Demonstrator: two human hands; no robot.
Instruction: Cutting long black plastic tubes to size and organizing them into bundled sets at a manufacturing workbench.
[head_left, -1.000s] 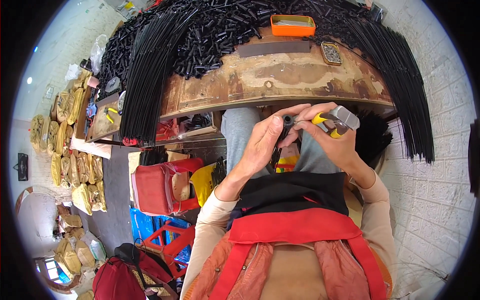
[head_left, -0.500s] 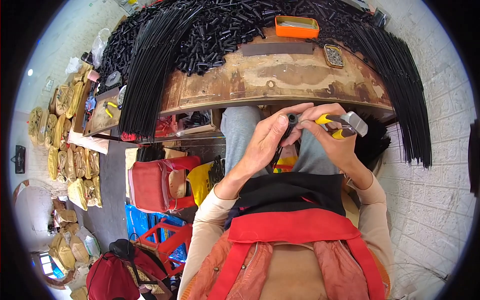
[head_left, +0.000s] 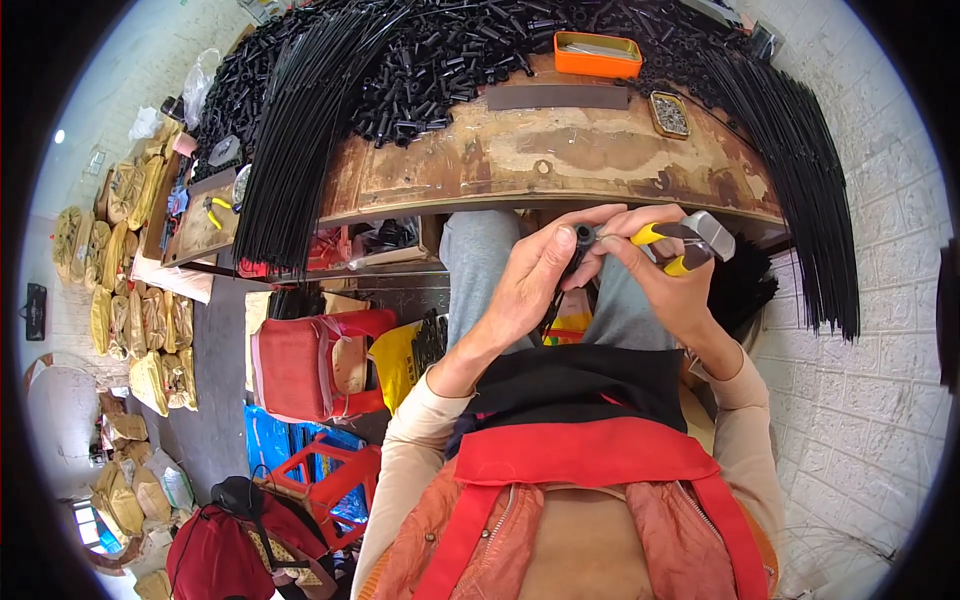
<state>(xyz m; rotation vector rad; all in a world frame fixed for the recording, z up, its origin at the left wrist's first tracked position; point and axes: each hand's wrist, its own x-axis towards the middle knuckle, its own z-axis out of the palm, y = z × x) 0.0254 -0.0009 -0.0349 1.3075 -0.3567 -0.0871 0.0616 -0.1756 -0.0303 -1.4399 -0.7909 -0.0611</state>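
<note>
My left hand (head_left: pixel 530 275) is closed round a short black tubular plastic piece (head_left: pixel 584 236), its round open end facing up. Below that hand a dark thin length hangs down, partly hidden by the fingers. In my right hand (head_left: pixel 655 270) sits a pair of pliers (head_left: pixel 712 236) with yellow-and-black handles, its broad metal head sticking out to the right. The right thumb and fingertips meet at the rim of the black piece. Whatever they pinch there is too small to make out. Both hands are over my lap, just in front of the table edge.
On the worn wooden table (head_left: pixel 560 140) lie a heap of black tubular pieces (head_left: pixel 420 100), two bundles of black rods (head_left: pixel 300 150) overhanging its edge, an orange box (head_left: pixel 598 62) and a small tin of metal bits (head_left: pixel 669 115). A red-covered stool (head_left: pixel 295 370) stands left.
The view has shifted very slightly. Both hands keep nearly the same pose, with the black piece and the pliers still held.
</note>
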